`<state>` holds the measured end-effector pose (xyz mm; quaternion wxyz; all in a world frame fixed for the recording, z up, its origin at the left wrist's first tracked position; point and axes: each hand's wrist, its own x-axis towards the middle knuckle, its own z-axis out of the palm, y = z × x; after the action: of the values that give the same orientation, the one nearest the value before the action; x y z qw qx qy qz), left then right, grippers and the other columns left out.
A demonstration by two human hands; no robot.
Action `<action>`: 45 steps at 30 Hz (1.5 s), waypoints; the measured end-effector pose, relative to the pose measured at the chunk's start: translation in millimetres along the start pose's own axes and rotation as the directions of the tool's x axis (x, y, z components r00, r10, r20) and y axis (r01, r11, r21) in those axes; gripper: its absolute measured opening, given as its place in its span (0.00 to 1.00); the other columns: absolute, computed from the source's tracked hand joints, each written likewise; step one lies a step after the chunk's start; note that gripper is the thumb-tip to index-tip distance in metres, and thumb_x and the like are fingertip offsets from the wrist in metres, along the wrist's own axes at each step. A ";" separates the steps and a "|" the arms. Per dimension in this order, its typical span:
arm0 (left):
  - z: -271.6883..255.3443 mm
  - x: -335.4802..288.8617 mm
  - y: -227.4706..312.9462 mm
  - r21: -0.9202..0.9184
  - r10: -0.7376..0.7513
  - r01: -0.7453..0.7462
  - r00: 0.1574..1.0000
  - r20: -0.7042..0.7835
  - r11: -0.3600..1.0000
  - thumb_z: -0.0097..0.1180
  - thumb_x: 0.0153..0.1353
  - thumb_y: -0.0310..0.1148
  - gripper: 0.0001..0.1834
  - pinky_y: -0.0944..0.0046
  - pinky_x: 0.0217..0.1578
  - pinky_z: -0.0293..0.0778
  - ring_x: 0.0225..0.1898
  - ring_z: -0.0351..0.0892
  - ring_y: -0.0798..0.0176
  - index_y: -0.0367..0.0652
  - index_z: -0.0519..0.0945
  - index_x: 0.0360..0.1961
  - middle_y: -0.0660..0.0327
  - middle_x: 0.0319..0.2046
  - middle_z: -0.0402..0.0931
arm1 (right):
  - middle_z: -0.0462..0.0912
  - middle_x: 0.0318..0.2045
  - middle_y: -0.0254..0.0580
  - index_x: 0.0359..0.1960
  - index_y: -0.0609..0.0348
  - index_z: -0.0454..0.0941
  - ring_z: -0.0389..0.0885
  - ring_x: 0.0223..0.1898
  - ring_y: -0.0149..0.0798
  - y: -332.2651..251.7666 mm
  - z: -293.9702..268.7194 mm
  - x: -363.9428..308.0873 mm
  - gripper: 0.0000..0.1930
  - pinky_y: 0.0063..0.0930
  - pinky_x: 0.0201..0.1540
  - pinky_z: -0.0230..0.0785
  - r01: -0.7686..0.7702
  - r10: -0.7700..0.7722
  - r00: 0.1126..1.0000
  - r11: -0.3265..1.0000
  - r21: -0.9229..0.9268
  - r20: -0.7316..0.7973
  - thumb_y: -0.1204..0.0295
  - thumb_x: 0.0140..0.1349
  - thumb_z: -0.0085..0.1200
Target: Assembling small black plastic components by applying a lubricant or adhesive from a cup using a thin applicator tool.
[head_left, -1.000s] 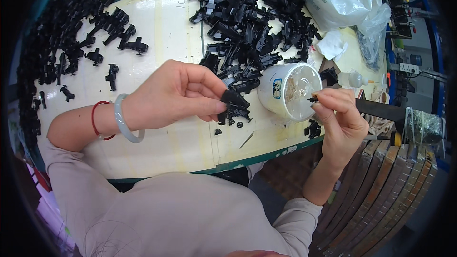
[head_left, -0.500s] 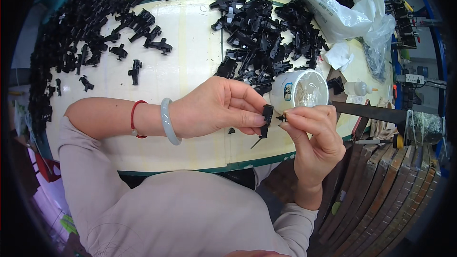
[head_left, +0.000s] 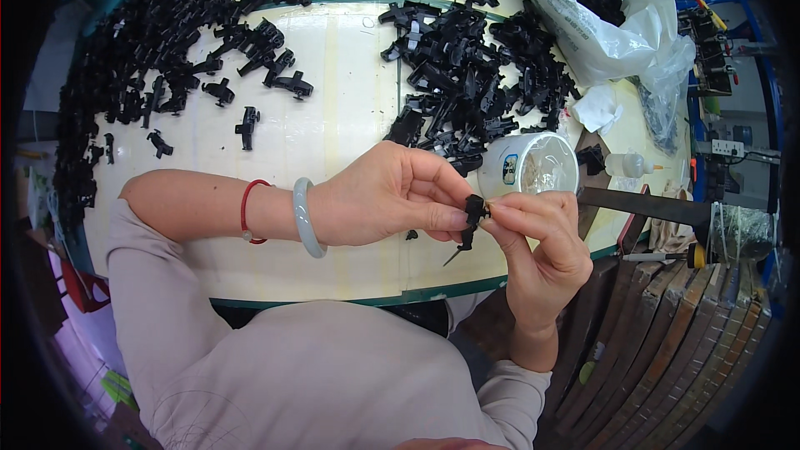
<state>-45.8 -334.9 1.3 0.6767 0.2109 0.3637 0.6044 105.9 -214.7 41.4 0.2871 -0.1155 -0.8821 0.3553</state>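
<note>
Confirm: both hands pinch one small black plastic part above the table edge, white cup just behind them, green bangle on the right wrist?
Not quite. The head view shows the pale green bangle on the left wrist, beside a red cord. The rest holds: left hand and right hand pinch the small black plastic part, white cup behind.

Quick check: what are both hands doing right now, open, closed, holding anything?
Left hand: closed, fingers pinching the small black plastic part.
Right hand: closed, fingertips pinching the same part from the other side.
</note>
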 end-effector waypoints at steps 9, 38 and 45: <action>-3.8 -5.4 0.5 0.120 0.049 -0.041 0.997 -0.063 0.992 0.56 0.57 0.20 0.10 0.69 0.39 0.78 0.35 0.81 0.66 0.30 0.76 0.41 0.53 0.35 0.80 | 0.80 0.31 0.40 0.29 0.63 0.80 0.73 0.33 0.35 -2.9 5.3 -1.9 0.12 0.23 0.36 0.65 0.030 -0.027 0.999 0.998 -0.054 0.046 0.87 0.41 0.63; -47.9 -7.4 24.4 0.998 0.448 -0.063 0.893 0.045 0.027 0.65 0.48 0.27 0.21 0.70 0.30 0.73 0.30 0.75 0.64 0.39 0.74 0.45 0.59 0.36 0.72 | 0.74 0.39 0.49 0.35 0.71 0.77 0.77 0.38 0.36 -3.8 14.9 -70.2 0.09 0.26 0.39 0.77 -0.465 0.486 0.864 0.678 0.569 0.127 0.91 0.51 0.53; -34.4 -15.5 21.0 0.983 0.342 -0.035 0.939 -0.030 0.182 0.64 0.48 0.25 0.19 0.69 0.30 0.75 0.29 0.75 0.64 0.38 0.74 0.42 0.60 0.36 0.71 | 0.74 0.38 0.50 0.36 0.72 0.76 0.79 0.35 0.37 -3.2 -8.2 -75.0 0.09 0.27 0.41 0.78 -0.479 0.570 0.822 0.680 0.556 0.011 0.90 0.52 0.53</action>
<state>-85.6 -351.5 -2.1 0.2619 0.5559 0.7117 0.3404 171.4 -243.0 16.5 0.2644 -0.3079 -0.6494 0.6431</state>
